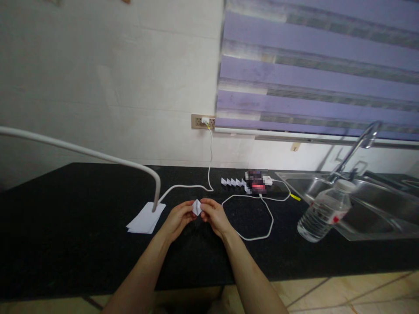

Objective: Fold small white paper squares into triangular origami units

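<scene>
A small folded piece of white paper (197, 207), diamond-shaped from here, is held between my two hands above the black countertop. My left hand (179, 218) pinches its left side, and my right hand (214, 214) pinches the right side. To the left of my hands lies a loose stack of white paper sheets (145, 220). Beyond my right hand, a row of several small folded paper pieces (233, 182) sits on the counter, its right end beside a partly blurred-out device (257, 182).
White cables (271, 222) loop over the black countertop (81, 253), one running to a wall outlet (203, 122). A thick white cable (98, 152) crosses at left, ending over the paper stack. At right stand a clear water bottle (324, 213) and a steel sink (369, 209) with a faucet (355, 148).
</scene>
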`<state>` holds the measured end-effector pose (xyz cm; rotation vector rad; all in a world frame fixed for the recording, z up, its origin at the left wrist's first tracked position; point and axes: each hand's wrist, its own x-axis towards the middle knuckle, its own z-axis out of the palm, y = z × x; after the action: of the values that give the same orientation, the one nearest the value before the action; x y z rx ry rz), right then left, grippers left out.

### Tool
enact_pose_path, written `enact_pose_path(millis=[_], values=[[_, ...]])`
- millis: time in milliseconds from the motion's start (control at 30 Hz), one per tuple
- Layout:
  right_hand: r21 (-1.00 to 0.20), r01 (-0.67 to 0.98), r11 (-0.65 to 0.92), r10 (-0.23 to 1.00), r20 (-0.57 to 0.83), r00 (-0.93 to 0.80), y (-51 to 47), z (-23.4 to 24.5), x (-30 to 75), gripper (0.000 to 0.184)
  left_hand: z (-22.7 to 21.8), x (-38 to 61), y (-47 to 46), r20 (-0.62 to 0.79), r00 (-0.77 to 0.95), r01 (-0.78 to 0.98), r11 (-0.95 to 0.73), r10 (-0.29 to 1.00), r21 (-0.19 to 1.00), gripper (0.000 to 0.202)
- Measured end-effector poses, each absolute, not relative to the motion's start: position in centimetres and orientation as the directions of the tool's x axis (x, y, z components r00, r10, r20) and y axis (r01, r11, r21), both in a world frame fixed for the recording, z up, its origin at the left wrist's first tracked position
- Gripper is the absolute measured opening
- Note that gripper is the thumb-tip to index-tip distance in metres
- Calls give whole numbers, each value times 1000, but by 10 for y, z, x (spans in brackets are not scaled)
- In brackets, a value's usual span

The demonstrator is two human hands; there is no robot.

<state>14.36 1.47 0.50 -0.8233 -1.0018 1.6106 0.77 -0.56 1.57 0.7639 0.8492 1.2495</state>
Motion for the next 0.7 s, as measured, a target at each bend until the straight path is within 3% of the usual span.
enact_pose_path(millis=[300, 700], values=[[-904, -414, -109, 971, -7, -239, 16, 5, 146, 31, 13, 5, -5, -127, 152, -492, 187, 980, 850, 11], [-839, -492, -233, 947, -81, -311, 13, 11, 149, 32, 14, 5, -4, -170, 169, -626, 239, 971, 743, 13]])
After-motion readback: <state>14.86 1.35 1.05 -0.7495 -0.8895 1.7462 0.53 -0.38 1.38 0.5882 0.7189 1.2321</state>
